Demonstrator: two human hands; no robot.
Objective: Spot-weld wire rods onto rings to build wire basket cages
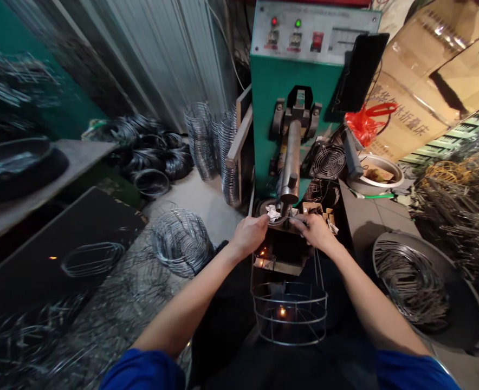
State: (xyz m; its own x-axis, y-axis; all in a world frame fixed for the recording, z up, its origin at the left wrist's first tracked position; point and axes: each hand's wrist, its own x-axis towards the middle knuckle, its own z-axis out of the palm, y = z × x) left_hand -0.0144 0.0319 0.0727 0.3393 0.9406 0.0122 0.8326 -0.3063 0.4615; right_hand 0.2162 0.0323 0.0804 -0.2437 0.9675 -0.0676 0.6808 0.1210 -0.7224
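Observation:
A green machine [278, 76] with a grey control panel stands ahead, a metal cylinder [291, 162] reaching down from it. Beneath the cylinder's tip, my left hand [251, 235] is closed in a pinch on the left side, and my right hand [313, 232] pinches from the right. Both seem to hold thin wire at the tip, too small to make out fully. A round wire basket frame [290, 314] hangs below my hands, its long wires rising toward them. Orange sparks glow near the frame and below my left hand.
Stacked wire rings [202, 141] stand left of the machine, and a bundle of rings [181, 241] lies on the floor. On the right are a basin of wire pieces [412, 281], a white bowl [380, 173], a red bag [365, 127] and a cardboard box [422, 70].

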